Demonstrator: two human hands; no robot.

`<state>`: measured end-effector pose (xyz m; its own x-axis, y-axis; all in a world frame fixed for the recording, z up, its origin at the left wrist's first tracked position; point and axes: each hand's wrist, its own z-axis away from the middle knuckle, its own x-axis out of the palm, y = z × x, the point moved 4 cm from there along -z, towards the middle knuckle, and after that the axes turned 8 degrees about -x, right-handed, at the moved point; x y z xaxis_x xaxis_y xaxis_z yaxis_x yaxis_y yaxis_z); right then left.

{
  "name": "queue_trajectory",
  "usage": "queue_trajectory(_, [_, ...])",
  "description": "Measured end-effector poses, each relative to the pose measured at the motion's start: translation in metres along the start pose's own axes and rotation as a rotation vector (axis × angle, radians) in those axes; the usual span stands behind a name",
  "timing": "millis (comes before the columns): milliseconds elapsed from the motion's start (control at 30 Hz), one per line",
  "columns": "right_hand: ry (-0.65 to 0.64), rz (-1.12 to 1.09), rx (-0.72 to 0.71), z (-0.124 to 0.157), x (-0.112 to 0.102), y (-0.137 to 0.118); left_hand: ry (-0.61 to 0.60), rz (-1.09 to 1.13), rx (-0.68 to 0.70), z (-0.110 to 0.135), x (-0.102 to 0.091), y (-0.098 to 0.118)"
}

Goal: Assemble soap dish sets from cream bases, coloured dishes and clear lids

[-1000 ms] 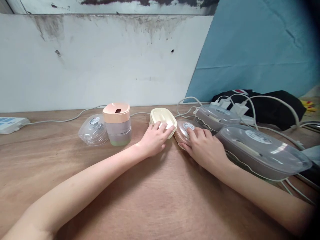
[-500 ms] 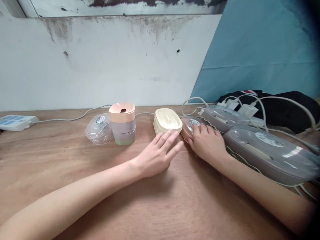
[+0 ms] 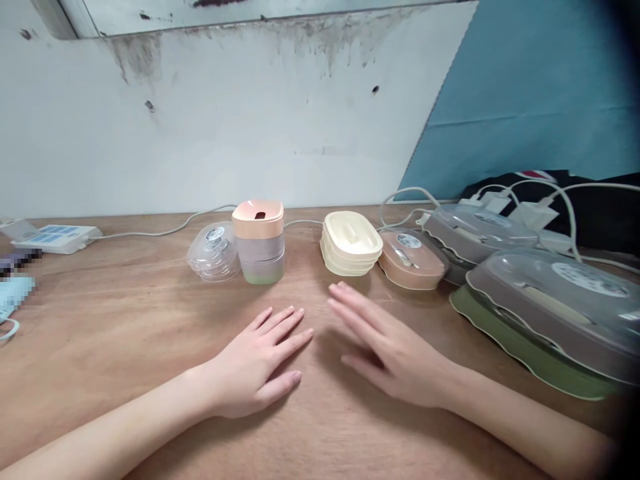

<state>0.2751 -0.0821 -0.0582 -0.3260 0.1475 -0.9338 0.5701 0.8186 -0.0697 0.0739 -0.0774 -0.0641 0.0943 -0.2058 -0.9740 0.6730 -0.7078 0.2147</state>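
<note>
My left hand [image 3: 260, 367] lies flat on the wooden table, its fingers spread and nothing under them that shows. Facing it, my right hand [image 3: 385, 347] is open, fingers stretched toward the left, holding nothing. Beyond the hands stands a stack of cream plastic trays [image 3: 351, 243]. Right beside that is a peach box [image 3: 413, 260] with a clear lid and a round label. Farther left rises a stack of peach, lilac and green containers [image 3: 260, 247], with several nested clear lids [image 3: 215, 252] next to it.
On the right are large grey lidded boxes [image 3: 555, 300], with a green one [image 3: 530, 347] beneath the nearest. White chargers and cables [image 3: 535, 213] lie behind them by a black bag. A white power strip [image 3: 60, 237] sits at the far left, a light blue item [image 3: 15, 293] nearer.
My right hand has let go of the peach box and come back toward me. My left hand has drawn back from the cream trays onto the table. The view has shifted left.
</note>
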Motion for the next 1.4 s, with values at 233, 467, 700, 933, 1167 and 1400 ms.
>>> queue_trajectory(233, [-0.298, -0.245, 0.039, -0.010, 0.008, -0.013, -0.018, 0.008, 0.028, -0.015, -0.003, -0.005])
queue_trajectory(467, [-0.274, -0.221, 0.059, -0.008, 0.010, -0.011, 0.049, 0.025, 0.012, -0.022, -0.004, -0.008])
queue_trajectory(700, [-0.280, -0.205, 0.049, -0.009, 0.010, -0.010, 0.048, 0.018, 0.002, -0.019, -0.005, -0.007])
queue_trajectory(933, [-0.275, -0.201, 0.033, -0.007, 0.008, -0.009, 0.076, 0.028, 0.013, -0.019, -0.004, -0.008])
queue_trajectory(1167, [-0.262, -0.186, 0.026, -0.008, 0.007, -0.008, 0.069, 0.032, 0.012, -0.019, -0.004, -0.007])
queue_trajectory(1400, [-0.153, -0.015, -0.017, -0.004, 0.005, -0.011, 0.068, 0.033, 0.009, -0.018, -0.005, -0.007])
